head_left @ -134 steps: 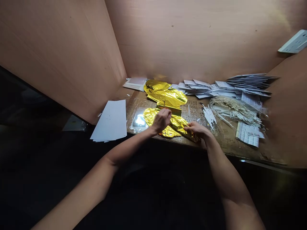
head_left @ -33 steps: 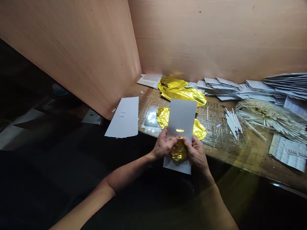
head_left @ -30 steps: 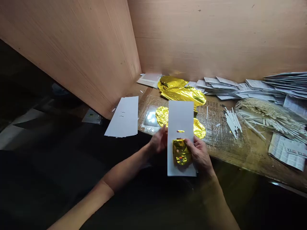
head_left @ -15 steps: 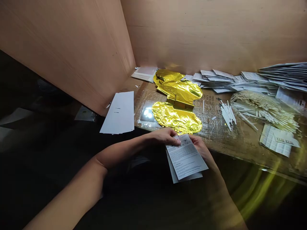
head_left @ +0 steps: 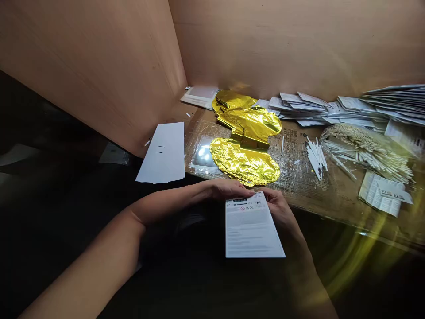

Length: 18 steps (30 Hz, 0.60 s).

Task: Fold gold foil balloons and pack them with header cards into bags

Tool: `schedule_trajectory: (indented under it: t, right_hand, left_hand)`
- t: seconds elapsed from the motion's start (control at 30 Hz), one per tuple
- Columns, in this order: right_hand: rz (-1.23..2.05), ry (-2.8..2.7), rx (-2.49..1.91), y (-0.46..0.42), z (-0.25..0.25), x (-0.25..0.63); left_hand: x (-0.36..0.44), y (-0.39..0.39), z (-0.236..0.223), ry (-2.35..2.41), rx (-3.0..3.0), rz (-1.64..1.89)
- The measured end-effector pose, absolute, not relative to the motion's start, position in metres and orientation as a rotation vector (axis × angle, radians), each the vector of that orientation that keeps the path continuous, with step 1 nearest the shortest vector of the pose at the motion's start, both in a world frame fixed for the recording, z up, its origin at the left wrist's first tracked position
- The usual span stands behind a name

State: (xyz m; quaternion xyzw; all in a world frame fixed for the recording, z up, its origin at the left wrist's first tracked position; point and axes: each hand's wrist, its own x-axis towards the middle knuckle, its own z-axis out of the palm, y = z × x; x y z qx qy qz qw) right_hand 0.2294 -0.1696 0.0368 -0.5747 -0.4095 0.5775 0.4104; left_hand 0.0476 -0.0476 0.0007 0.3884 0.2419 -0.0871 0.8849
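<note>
Currently, the step in hand is holding up one white rectangular printed sheet (head_left: 250,230), with a barcode-like strip and small symbols along its top edge, at lower centre of the frame, just off the front of the counter and over the dark area below it. Only one sheet shows; I cannot tell whether others lie behind it. The hands are close together at its top edge: the left hand (head_left: 229,189) lies across the upper left corner, and the right hand (head_left: 277,206) sits behind the upper right corner. Neither pinch is clear enough to tell which hand bears the sheet. Its lower edge hangs free, so a firmer hold or a flat place looks needed before handling it further.

Up on the brown cardboard counter (head_left: 345,212) lie three shiny gold foil pieces, the scalloped one (head_left: 244,161) nearest the hands. Left of them is one stack of blank white cards (head_left: 162,153). Toward the right are two bunches of thin white sticks, the loose one (head_left: 315,157) and a larger bagged one (head_left: 361,153), plus one folded printed leaflet (head_left: 380,199).
</note>
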Motion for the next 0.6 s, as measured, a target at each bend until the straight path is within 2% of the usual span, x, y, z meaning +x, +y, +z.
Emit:
schedule_trajectory:
  t: [0.07,0.4,0.47,0.6]
  right_hand:
    - [1.536,-0.94,-1.43,-0.171,0.034,0.229]
    - [1.622,-0.778,-1.353,-0.177,0.013,0.236]
    - [1.516,-0.819,-1.371,-0.173,0.011,0.234]
    - [1.029,-0.862,-1.477,-0.143,0.003,0.23]
  left_hand:
    - [0.048,-0.051,-0.003,0.468,0.865,-0.198]
    - [0.052,-0.046,-0.002,0.593,1.392,0.236]
    - [0.057,-0.04,0.001,0.65,1.42,0.374]
    - [0.07,-0.036,-0.003,0.761,1.163,0.744]
